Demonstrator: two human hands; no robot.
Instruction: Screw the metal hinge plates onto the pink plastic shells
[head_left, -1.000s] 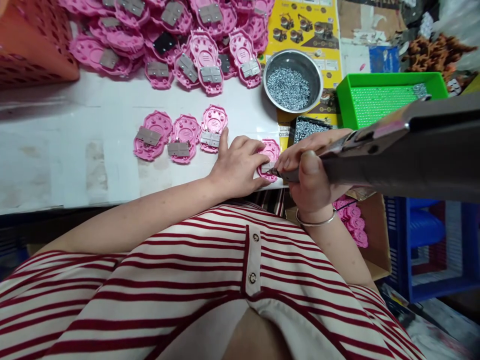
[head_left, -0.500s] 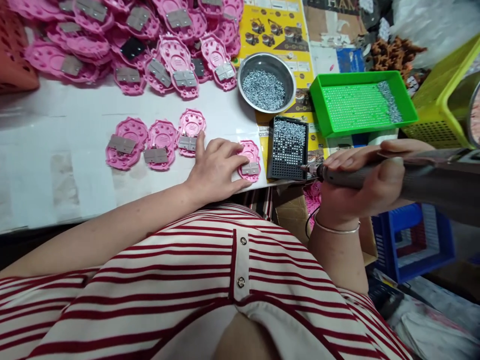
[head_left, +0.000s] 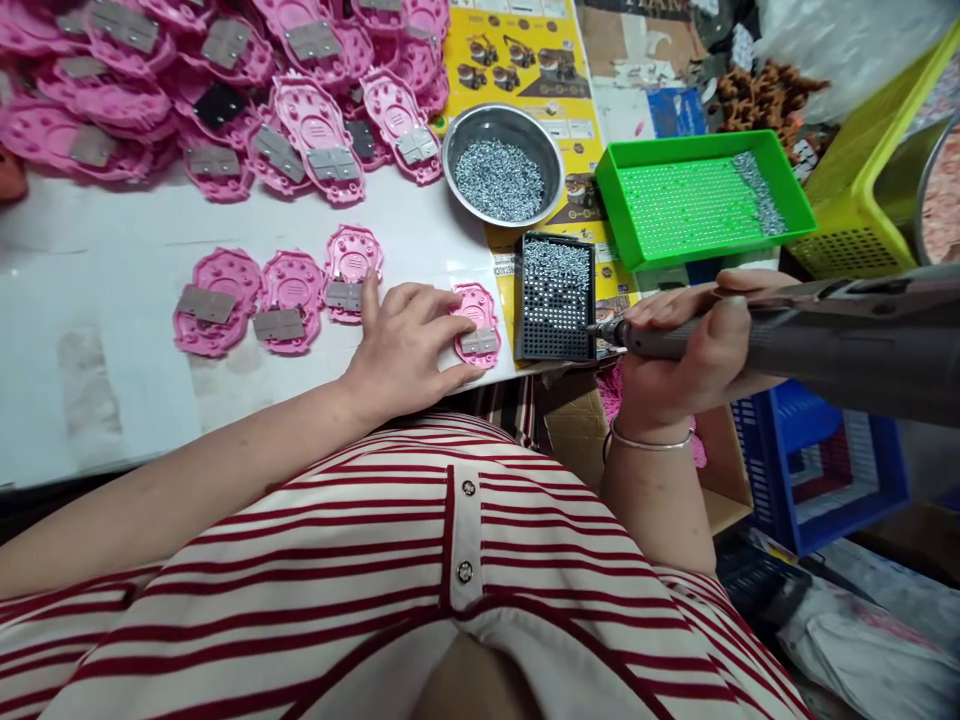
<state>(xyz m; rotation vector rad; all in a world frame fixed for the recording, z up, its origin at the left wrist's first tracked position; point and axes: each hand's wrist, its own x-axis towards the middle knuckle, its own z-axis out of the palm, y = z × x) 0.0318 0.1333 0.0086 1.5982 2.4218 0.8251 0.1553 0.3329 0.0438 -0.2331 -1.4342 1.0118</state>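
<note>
My left hand [head_left: 411, 345] rests on the white table, its thumb and forefinger at the left and lower edges of a pink plastic cover [head_left: 475, 305] with a grey plate. Its little finger reaches a second pink cover [head_left: 354, 246]; two more pink covers [head_left: 291, 275] lie to the left. Wrapped round a grey electric screwdriver [head_left: 810, 335] is my right hand [head_left: 694, 345]. The screwdriver lies nearly level, its bit pointing left at the right edge of a black perforated tray [head_left: 556, 350]. Small silver screws [head_left: 556, 262] fill the tray's far part.
A metal bowl [head_left: 555, 185] of screws stands behind the black tray. To its right are a green basket [head_left: 611, 200] and a yellow basket [head_left: 847, 225]. Pink covers [head_left: 315, 130] are heaped at the back left. Blue crates [head_left: 810, 540] and a cardboard box [head_left: 574, 425] sit below the table.
The whole view has shifted, so most things appear further left. The screwdriver bit has drawn slightly right, from over the black tray's corner to its edge. My left hand stays at the same cover.
</note>
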